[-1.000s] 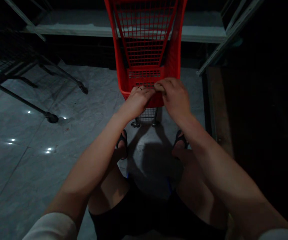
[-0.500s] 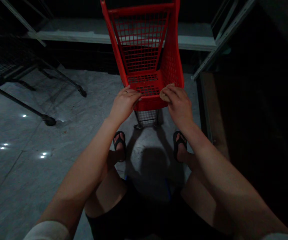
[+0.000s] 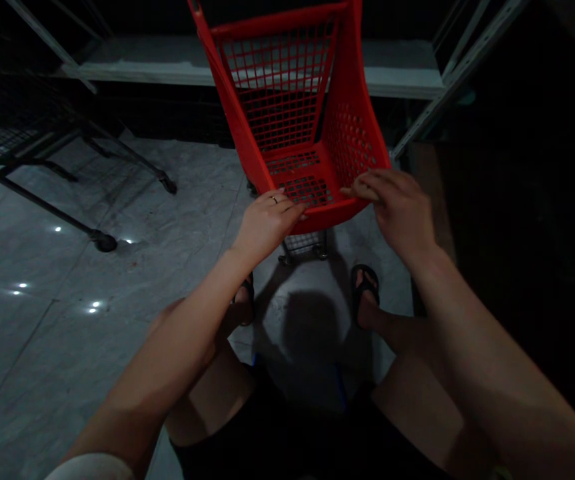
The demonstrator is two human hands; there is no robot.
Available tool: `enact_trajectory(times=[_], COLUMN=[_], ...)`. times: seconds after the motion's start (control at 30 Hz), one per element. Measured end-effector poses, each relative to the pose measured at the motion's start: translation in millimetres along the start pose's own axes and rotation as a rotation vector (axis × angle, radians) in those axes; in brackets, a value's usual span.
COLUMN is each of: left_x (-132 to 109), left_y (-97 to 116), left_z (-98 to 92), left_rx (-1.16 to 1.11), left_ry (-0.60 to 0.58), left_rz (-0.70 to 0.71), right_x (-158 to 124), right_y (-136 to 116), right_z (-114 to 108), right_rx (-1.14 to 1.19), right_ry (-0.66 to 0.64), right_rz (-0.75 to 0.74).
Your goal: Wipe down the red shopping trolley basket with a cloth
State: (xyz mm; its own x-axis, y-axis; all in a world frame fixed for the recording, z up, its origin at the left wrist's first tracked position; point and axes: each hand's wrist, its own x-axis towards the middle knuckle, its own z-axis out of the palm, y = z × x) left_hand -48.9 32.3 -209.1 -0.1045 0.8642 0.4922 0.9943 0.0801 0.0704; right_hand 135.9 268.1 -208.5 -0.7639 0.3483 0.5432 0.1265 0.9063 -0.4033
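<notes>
A small red shopping cart [image 3: 334, 217] with a plastic lattice basket stands in front of me. My left hand [image 3: 270, 223] is closed over the left part of its near rim, a ring on one finger. On the right corner of that rim lies my right hand [image 3: 400, 207], fingers bent around a folded tan cloth [image 3: 362, 191]. The hand covers most of the cloth. The basket's grid floor [image 3: 307, 187] shows no goods.
Behind the cart runs a grey metal shelf [image 3: 162, 72] with slanting uprights. A dark wire cart [image 3: 22, 157] on casters stands at the left. My sandalled feet [image 3: 366, 293] flank the red cart's base on a grey tiled floor [image 3: 77, 347]. The right side is very dark.
The cart's near end has swung right and a little towards me. My left hand moved right with the rim; my right hand with the cloth shifted right to the rim's corner.
</notes>
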Motion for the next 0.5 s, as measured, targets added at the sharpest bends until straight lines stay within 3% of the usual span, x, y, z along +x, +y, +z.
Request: enact_trajectory(times=[0.17,0.23,0.33,0.5], left_x=[2.6,2.1,0.4,-1.5], left_y=[6.9,7.3,6.4,4.1], left_z=[3.9,3.7,2.8,4.7], left_rx=[-0.003,-0.001,0.015,-0.016], left_ry=[-0.030,-0.032,-0.018,-0.022], left_rz=[0.020,0.030,0.059,0.057], right_x=[-11.7,-12.2,-7.1,-0.7], right_y=[-58.3,-66.6,-48.2,-1.4], right_z=[15.0,12.7,-1.5,-23.2], right_rx=[0.032,0.043,0.038,0.014], right_ry=[-0.124,-0.162,-0.153,-0.019], right_rz=[-0.058,-0.070,-0.060,0.041])
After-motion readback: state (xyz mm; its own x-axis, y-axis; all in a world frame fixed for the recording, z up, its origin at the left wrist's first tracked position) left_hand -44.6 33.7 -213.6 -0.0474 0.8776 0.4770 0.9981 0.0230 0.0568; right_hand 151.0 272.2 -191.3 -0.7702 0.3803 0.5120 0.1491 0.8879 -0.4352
